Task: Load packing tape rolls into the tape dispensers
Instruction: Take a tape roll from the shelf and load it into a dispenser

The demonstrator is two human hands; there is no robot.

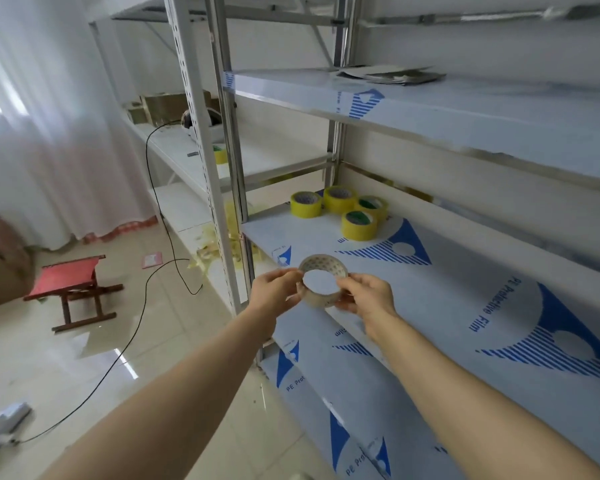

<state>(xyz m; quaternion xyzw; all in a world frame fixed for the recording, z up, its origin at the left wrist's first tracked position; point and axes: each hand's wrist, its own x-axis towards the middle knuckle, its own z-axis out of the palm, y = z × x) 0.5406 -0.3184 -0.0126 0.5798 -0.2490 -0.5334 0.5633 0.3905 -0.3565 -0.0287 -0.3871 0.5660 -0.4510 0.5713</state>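
Observation:
A clear, nearly used-up tape roll (323, 270) with a patterned cardboard core is held above the front edge of the metal shelf (465, 271). My left hand (276, 289) pinches its left side and my right hand (368, 294) grips its right side. Both arms reach in from the bottom of the view. Several yellow tape rolls (340, 211) stand in a cluster at the back left of the same shelf. No tape dispenser shows in the view.
The shelf unit has blue-printed protective film on its boards and a steel upright (234, 188) left of my hands. A red stool (71, 289), a black cable (146, 306) and tape scraps (208, 252) lie on the tiled floor. A brown box (0, 265) stands at far left.

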